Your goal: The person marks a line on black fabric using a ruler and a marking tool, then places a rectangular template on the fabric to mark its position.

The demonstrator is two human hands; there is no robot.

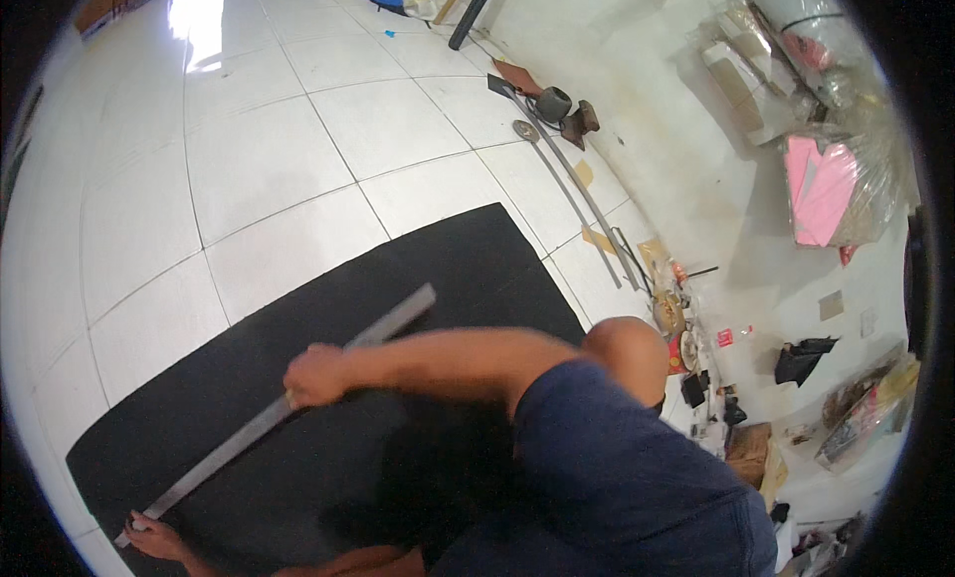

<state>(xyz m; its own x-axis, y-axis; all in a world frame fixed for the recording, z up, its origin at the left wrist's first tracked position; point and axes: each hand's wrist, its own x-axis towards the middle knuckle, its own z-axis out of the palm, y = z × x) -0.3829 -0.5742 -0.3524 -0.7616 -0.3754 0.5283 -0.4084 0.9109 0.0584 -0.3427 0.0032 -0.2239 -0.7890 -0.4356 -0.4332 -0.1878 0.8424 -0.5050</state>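
A long grey metal straightedge [219,460] lies slantwise across a large black sheet [487,259] on the floor. My left hand [154,537] is at the straightedge's near left end, its fingers closed on it by the sheet's edge. Farther along, past the middle, my right hand [318,374] is closed over the same straightedge. My right forearm crosses above the sheet and covers part of it. Whether my right hand holds anything besides the straightedge, I cannot tell.
White floor tiles [269,149] surround the sheet. Along the wall lie a long metal bar [572,174], a dark round pot-like thing [553,103] and several small items. Plastic-wrapped bundles, one with pink pieces [821,184], hang on the wall. My bent knee [627,353] rests beside the sheet.
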